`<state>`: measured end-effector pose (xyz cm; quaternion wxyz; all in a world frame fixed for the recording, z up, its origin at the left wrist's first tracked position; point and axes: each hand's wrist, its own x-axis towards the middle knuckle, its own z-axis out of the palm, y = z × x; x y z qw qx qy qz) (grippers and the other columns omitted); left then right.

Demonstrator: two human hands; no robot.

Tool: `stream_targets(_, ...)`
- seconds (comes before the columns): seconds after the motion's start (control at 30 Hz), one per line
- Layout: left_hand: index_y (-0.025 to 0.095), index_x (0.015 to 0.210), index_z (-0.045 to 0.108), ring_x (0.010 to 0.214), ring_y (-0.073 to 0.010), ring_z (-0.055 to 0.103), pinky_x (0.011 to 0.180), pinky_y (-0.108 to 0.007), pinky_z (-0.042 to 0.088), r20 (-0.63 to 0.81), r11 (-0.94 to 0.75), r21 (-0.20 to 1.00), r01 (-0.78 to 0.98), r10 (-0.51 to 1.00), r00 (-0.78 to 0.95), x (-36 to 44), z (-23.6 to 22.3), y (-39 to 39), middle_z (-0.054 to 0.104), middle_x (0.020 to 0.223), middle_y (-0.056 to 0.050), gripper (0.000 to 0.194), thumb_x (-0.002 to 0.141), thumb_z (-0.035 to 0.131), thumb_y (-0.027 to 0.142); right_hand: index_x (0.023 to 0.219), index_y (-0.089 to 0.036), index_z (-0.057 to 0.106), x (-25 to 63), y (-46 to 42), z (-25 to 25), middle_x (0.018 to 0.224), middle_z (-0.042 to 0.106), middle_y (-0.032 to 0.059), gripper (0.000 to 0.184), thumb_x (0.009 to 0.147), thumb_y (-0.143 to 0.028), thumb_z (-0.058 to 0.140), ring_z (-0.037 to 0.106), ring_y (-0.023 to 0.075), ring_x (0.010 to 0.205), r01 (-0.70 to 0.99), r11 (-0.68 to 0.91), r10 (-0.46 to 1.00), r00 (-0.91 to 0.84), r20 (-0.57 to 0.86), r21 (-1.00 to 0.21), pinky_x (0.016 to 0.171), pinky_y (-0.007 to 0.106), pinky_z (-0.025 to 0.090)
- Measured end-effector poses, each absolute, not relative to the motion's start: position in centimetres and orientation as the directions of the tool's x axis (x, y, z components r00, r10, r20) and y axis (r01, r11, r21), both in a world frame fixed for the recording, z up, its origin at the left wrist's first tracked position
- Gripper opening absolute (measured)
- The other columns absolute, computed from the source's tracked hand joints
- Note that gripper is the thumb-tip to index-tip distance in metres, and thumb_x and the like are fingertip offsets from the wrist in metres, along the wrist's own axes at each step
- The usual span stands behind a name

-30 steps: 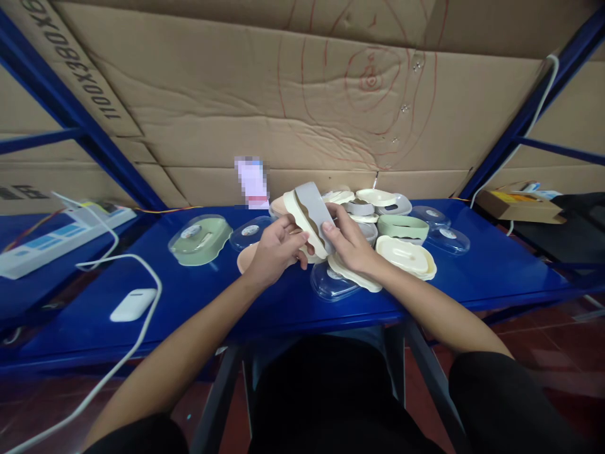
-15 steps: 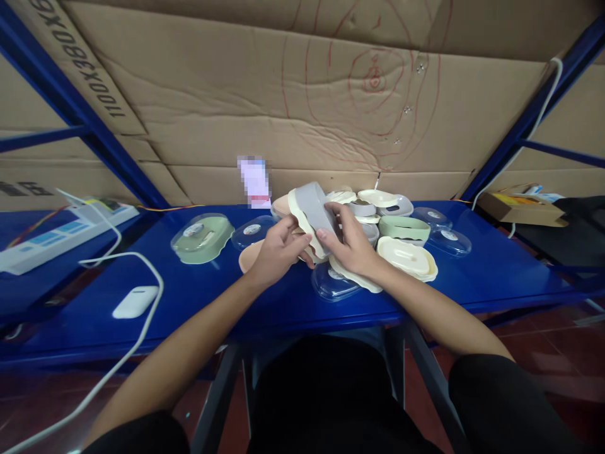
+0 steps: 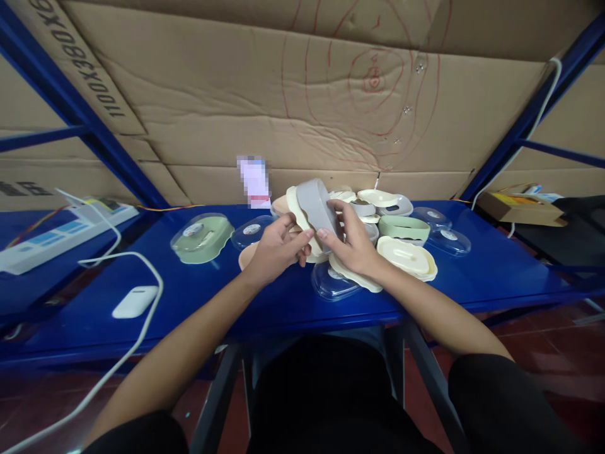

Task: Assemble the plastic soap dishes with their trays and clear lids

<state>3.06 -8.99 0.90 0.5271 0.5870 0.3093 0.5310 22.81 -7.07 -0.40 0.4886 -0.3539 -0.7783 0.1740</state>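
Okay so from the head cam, both bare hands are up over a blue painted steel shelf [image 3: 302,309], working on one thing: a grey plastic oval tray [image 3: 316,205] lying against a cream wavy-edged plastic soap dish [image 3: 296,217]. The pair is held tilted up, just above the middle of the pile (can't tell if they're actually clipped together). The left hand [image 3: 276,249] has its fingers loosely apart, with the thumb pressing in on the cream edge from the left. The right hand [image 3: 352,243] curls its fingers over the grey tray's far side and pinches it against its thumb.

Right under the hands there's a peach plastic dish [image 3: 246,256], a clear oval plastic lid [image 3: 331,282] and a cream wavy plastic dish [image 3: 354,280], which touches the right wrist. Just right of those sit a cream rectangular soap dish [image 3: 406,258] and a pale green plastic dish [image 3: 404,228]. Off to the left is a pale green soap dish under a clear cover [image 3: 201,238]. Further left, well apart from the hands, are a white corded computer mouse [image 3: 135,301] and a white power strip [image 3: 61,236].
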Motion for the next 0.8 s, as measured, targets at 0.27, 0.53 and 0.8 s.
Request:
stream_targets(0.27,0.020,0.101,0.063,0.056,-0.0140,0.063,0.044,-0.025,0.053,0.346,-0.285,0.931,-0.227,0.890,0.299,3.07,0.59,-8.87,0.066,0.073,0.000,0.039,0.082,0.091,0.040,0.150,-0.022,0.048,22.89,-6.79,-0.63,0.151,0.058,0.0211,0.074,0.098,-0.074,0.058,0.058,0.0376,0.136,0.393,0.707,0.700,-0.272,0.661,-0.587,0.114,0.063,0.051)
stream_targets(0.53,0.020,0.106,0.064,0.060,-0.0154,0.064,0.045,-0.027,0.053,0.361,-0.307,0.927,-0.214,0.886,0.293,3.15,0.62,-8.97,0.067,0.079,-0.002,0.038,0.085,0.089,0.040,0.147,-0.021,0.048,22.85,-6.74,-0.76,0.149,0.059,0.0215,0.070,0.100,-0.074,0.056,0.059,0.0366,0.137,0.357,0.718,0.694,-0.291,0.659,-0.598,0.114,0.062,0.051)
stream_targets(0.8,0.020,0.105,0.061,0.049,-0.0144,0.062,0.046,-0.028,0.053,0.356,-0.319,0.933,-0.168,0.890,0.285,3.14,0.57,-9.02,0.065,0.065,0.001,0.035,0.088,0.085,0.041,0.147,-0.023,0.048,22.75,-6.90,-0.71,0.149,0.059,0.0209,0.069,0.100,-0.073,0.057,0.058,0.0383,0.140,0.348,0.705,0.708,-0.297,0.641,-0.618,0.114,0.063,0.052)
